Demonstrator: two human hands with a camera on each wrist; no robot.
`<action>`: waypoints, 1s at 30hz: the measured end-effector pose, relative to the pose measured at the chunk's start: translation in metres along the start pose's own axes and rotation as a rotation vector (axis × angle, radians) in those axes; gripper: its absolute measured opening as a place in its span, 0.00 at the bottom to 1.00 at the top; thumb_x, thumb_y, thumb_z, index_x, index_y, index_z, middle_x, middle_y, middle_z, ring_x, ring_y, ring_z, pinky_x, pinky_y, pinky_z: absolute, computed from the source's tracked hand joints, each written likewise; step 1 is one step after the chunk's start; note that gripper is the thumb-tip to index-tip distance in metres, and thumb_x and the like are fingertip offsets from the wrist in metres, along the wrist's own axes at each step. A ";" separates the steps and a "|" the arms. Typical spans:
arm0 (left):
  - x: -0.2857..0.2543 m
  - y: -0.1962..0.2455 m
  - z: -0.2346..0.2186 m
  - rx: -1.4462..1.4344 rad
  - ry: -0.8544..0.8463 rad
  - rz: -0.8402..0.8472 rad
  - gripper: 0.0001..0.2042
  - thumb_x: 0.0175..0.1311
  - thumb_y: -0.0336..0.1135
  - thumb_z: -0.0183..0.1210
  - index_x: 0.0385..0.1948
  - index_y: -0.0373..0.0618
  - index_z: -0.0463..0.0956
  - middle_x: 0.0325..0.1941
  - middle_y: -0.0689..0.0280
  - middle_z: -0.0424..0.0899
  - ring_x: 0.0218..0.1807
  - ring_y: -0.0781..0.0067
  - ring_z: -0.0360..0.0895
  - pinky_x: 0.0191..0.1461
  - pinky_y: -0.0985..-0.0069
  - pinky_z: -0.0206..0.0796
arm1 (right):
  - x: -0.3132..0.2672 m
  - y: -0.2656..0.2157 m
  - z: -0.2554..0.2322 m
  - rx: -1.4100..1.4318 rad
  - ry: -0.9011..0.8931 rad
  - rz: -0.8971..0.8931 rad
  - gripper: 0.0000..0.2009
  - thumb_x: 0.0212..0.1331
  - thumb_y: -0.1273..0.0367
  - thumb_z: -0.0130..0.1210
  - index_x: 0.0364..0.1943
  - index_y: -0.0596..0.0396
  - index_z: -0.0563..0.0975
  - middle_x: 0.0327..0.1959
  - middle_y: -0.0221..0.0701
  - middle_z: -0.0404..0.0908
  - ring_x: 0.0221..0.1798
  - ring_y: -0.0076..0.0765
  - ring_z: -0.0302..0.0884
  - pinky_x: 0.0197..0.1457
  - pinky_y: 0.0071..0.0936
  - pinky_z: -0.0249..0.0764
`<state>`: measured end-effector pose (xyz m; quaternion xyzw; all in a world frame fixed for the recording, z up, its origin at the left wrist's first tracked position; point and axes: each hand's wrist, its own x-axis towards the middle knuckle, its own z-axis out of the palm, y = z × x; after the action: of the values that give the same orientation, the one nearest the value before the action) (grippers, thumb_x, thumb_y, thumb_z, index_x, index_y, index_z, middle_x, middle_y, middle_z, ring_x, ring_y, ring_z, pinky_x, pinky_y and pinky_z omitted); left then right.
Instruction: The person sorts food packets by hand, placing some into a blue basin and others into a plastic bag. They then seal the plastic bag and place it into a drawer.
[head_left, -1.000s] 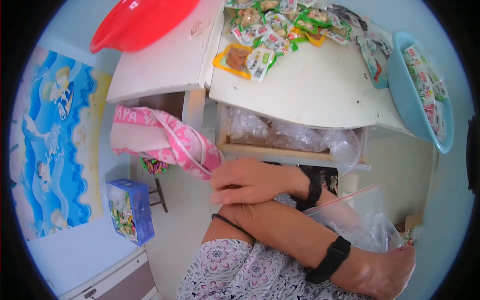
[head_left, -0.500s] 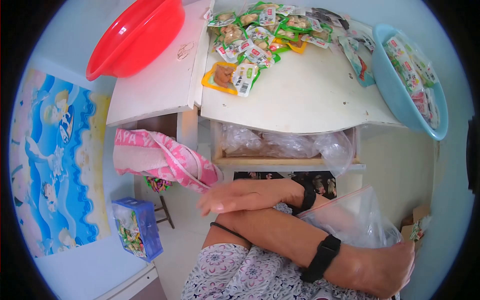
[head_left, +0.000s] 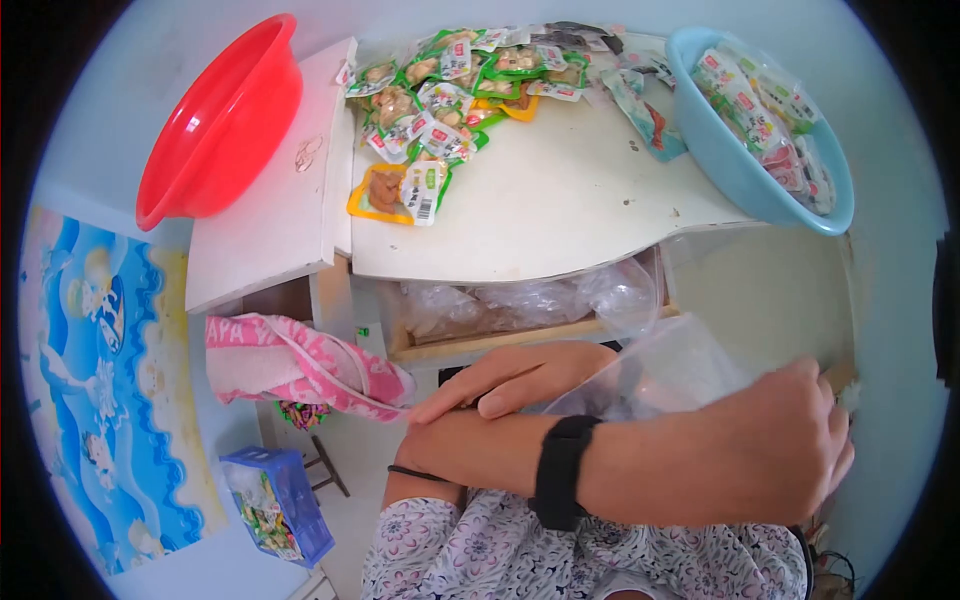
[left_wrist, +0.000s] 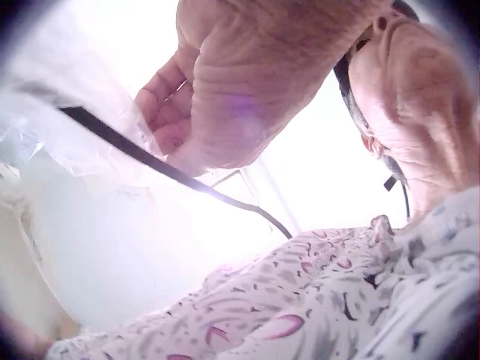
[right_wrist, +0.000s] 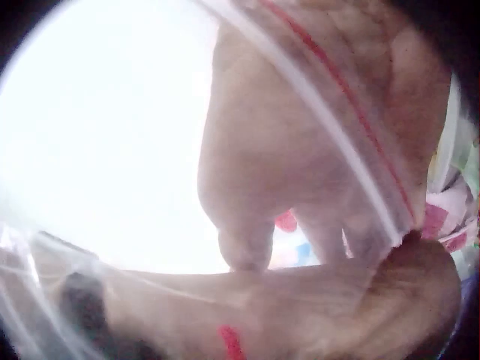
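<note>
In the head view my left forearm crosses in front, a black band (head_left: 565, 470) round its wrist. Beyond the band, my left hand (head_left: 745, 440) is curled at the right. A clear plastic bag (head_left: 685, 365) stands up beside it; in the left wrist view, curled fingers (left_wrist: 166, 105) meet the edge of the bag (left_wrist: 67, 150). My right hand (head_left: 515, 380) rests on the left forearm, fingers fairly straight and pointing left. The bag overlaps the right wrist, and its red-lined zip strip (right_wrist: 352, 112) crosses before the palm in the right wrist view.
Several snack packets (head_left: 400, 192) lie on the white table (head_left: 540, 225), more in a blue basin (head_left: 720, 165). Below is an open drawer (head_left: 530, 342) of plastic bags. At left are a red basin (head_left: 225, 120), a pink towel (head_left: 290, 360) and a blue basket (head_left: 305, 500).
My left hand has risen from the lower right, with the bag shifting up beside it. The right hand has moved right and lies flatter on the forearm. The head view has shifted.
</note>
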<state>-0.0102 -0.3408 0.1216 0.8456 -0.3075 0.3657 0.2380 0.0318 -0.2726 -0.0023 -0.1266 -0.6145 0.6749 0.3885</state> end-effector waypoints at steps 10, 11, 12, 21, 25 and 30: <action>-0.006 0.038 0.001 0.096 -0.202 0.081 0.14 0.47 0.38 0.64 0.33 0.38 0.82 0.27 0.68 0.77 0.30 0.68 0.74 0.32 0.68 0.58 | -0.019 -0.002 0.004 -0.015 0.127 -0.146 0.20 0.67 0.73 0.62 0.63 0.63 0.80 0.71 0.46 0.77 0.78 0.49 0.67 0.80 0.46 0.61; -0.010 0.043 0.004 0.073 -0.214 0.106 0.14 0.47 0.38 0.64 0.33 0.38 0.82 0.27 0.68 0.77 0.30 0.68 0.74 0.32 0.68 0.58 | -0.019 -0.004 0.009 -0.017 0.150 -0.186 0.21 0.66 0.75 0.63 0.63 0.63 0.80 0.70 0.46 0.77 0.78 0.50 0.67 0.81 0.47 0.60; -0.014 0.046 0.007 0.056 -0.218 0.115 0.14 0.47 0.38 0.64 0.33 0.38 0.82 0.27 0.68 0.78 0.30 0.68 0.74 0.32 0.68 0.59 | -0.019 -0.004 0.012 -0.031 0.186 -0.224 0.21 0.64 0.76 0.64 0.63 0.63 0.80 0.70 0.45 0.78 0.78 0.50 0.67 0.81 0.48 0.60; -0.026 0.050 0.018 0.015 -0.229 0.149 0.14 0.46 0.37 0.64 0.33 0.38 0.82 0.28 0.67 0.78 0.30 0.68 0.74 0.32 0.67 0.60 | -0.021 -0.004 0.012 -0.067 0.185 -0.362 0.19 0.59 0.80 0.68 0.55 0.69 0.84 0.61 0.52 0.83 0.71 0.59 0.76 0.75 0.52 0.69; -0.028 0.052 0.019 0.005 -0.235 0.160 0.14 0.46 0.37 0.65 0.33 0.38 0.82 0.28 0.67 0.79 0.30 0.68 0.74 0.31 0.67 0.61 | -0.020 0.000 0.011 -0.048 0.176 -0.394 0.18 0.58 0.81 0.68 0.55 0.68 0.84 0.61 0.52 0.83 0.70 0.59 0.77 0.74 0.53 0.70; -0.029 0.050 0.021 -0.014 -0.266 0.186 0.14 0.46 0.37 0.65 0.33 0.39 0.82 0.28 0.67 0.79 0.29 0.68 0.74 0.31 0.66 0.61 | -0.023 -0.003 0.010 -0.089 0.193 -0.398 0.16 0.57 0.81 0.68 0.50 0.69 0.85 0.56 0.52 0.86 0.64 0.57 0.81 0.69 0.51 0.75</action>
<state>-0.0507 -0.3786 0.0947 0.8529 -0.4155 0.2689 0.1662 0.0414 -0.2960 -0.0044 -0.0836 -0.6163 0.5419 0.5653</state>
